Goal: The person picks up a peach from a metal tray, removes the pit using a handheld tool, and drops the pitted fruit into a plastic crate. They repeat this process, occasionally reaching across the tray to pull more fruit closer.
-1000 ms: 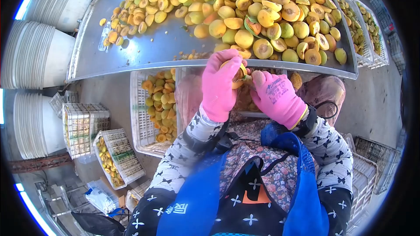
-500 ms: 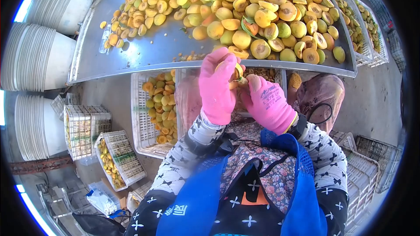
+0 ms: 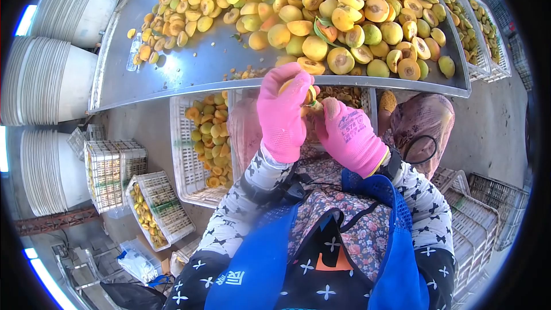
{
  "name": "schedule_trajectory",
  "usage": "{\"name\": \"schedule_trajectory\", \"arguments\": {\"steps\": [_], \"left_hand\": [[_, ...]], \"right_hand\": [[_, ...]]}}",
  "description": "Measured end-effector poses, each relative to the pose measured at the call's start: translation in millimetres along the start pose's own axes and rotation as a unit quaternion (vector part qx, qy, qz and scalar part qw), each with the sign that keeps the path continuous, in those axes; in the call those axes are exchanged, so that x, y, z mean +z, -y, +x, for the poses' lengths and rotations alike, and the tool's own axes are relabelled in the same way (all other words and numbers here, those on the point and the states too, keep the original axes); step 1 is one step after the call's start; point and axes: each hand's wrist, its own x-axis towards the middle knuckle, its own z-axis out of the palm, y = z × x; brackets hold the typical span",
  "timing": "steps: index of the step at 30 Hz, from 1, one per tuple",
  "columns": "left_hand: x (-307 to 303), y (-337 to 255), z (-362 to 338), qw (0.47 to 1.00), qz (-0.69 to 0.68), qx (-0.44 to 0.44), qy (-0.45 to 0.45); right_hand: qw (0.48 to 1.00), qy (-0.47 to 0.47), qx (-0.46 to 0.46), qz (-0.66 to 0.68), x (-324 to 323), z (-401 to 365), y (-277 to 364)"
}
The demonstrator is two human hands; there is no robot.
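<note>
Two pink gloves cover my hands, which are close together in front of the metal table's near edge. My left hand is closed around a yellow fruit half, whose cut side shows between thumb and fingers. My right hand is closed just right of the fruit, its fingertips pinched at the fruit's edge; whatever they hold is too small to name. Beyond my hands, a heap of halved yellow fruit lies on the metal table.
A white crate of fruit stands below the table edge on the left. More crates sit farther left near stacked white tubs. Other crates are at right. A clear bottle lies on the table.
The whole view has shifted slightly. My hands hold nearly the same pose around the fruit.
</note>
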Motion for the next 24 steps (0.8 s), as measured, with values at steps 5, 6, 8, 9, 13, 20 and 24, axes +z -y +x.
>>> {"name": "schedule_trajectory", "arguments": {"steps": [5,6,8,9,13,20,24], "left_hand": [[7.5,4.1,-2.7,0.999,0.021,0.019,-0.019],[8.0,-0.5,-0.8,1.0,-0.011,-0.028,-0.004],[7.3,-12.0,5.5,0.99,-0.071,-0.121,0.033],[8.0,-9.2,3.9,0.997,-0.026,-0.071,0.007],[16.6,8.9,-1.1,0.989,0.096,0.109,-0.026],[-12.9,1.4,18.1,0.972,0.199,-0.009,0.121],[-7.0,-2.9,12.7,0.975,0.19,0.038,0.112]], "right_hand": [[0.988,0.006,-0.026,0.152,4.5,-8.8,-4.9],[0.987,-0.003,-0.037,0.154,-2.2,-7.7,-3.7],[0.989,0.01,-0.073,0.128,-8.8,-3.3,-7.4],[0.989,0.018,-0.048,0.14,-9.1,-3.0,-3.7],[0.985,0.024,0.013,0.171,-4.1,-6.4,7.8],[0.986,0.022,-0.081,0.144,18.1,-11.6,-16.6],[0.972,0.028,-0.021,0.23,11.3,-9.6,-2.7]]}}
